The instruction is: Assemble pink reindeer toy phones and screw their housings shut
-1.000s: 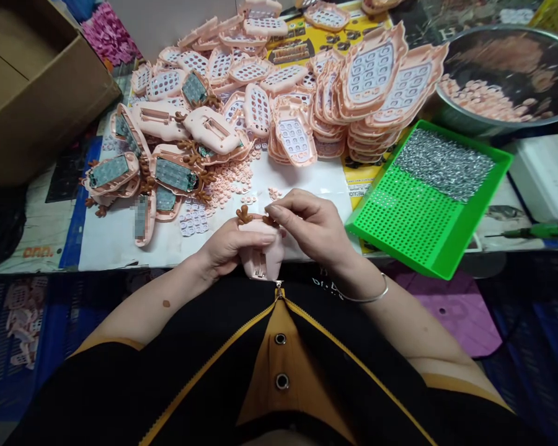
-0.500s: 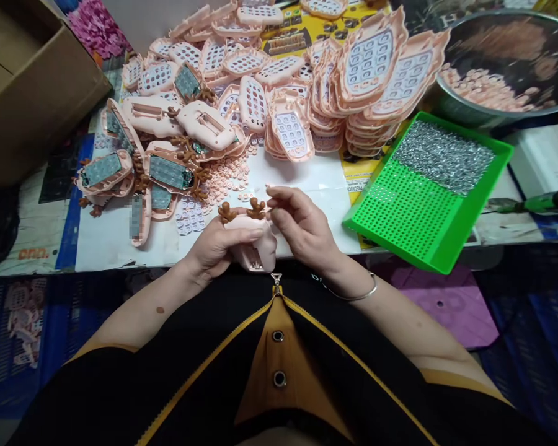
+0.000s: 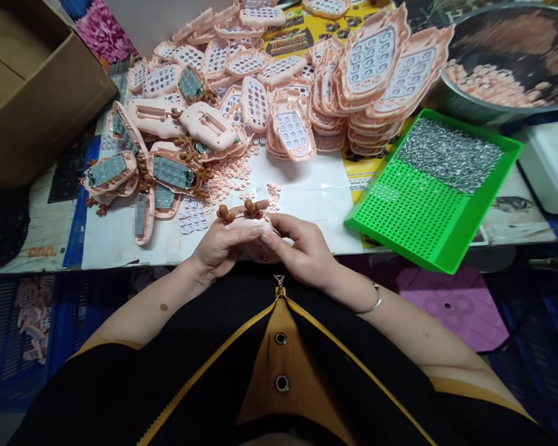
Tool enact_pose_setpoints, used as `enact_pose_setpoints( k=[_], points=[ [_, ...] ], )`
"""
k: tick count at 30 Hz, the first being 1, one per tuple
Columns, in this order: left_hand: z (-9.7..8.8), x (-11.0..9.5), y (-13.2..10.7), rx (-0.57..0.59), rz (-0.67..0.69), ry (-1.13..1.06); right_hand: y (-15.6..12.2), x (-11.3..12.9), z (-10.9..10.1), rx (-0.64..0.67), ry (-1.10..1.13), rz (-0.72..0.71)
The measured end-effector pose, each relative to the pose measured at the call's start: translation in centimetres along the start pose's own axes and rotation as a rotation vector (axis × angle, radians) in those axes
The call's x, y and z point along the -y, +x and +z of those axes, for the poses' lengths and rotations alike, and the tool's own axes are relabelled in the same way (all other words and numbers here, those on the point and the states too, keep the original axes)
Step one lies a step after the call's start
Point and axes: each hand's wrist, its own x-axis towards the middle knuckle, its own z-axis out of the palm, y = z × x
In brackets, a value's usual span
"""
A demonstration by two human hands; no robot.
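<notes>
Both hands meet at the near table edge around one pink toy-phone shell with brown antlers [image 3: 244, 212]. My left hand [image 3: 223, 244] wraps it from the left, thumb laid across its top. My right hand [image 3: 302, 248] closes on it from the right, fingers curled over its body, which is mostly hidden. Just beyond lie loose small pink buttons [image 3: 232, 176] on the white sheet.
A pile of assembled shells with circuit boards [image 3: 167, 167] lies left. Stacked pink keypad fronts [image 3: 372, 80] rise behind. A green tray of screws [image 3: 413, 204] sits right, a metal bowl [image 3: 506, 56] beyond it, a cardboard box [image 3: 32, 80] far left.
My right hand has dropped from pinching above the antlers to gripping the shell's right side. The shell has turned and sits lower between both hands.
</notes>
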Motion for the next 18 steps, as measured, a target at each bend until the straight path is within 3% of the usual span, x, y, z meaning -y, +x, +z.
enact_pose_setpoints(
  k=[5,10,18],
  points=[
    [0.3,-0.2,0.0,-0.042,0.039,0.015,0.0,-0.1,0.2,0.025,0.215,0.052],
    [1.0,-0.4,0.4,-0.036,0.028,-0.019,-0.3,0.4,0.6,-0.111,-0.076,-0.078],
    [-0.4,-0.1,0.5,-0.007,0.078,0.002,0.2,-0.1,0.4,-0.147,-0.037,-0.168]
  ],
)
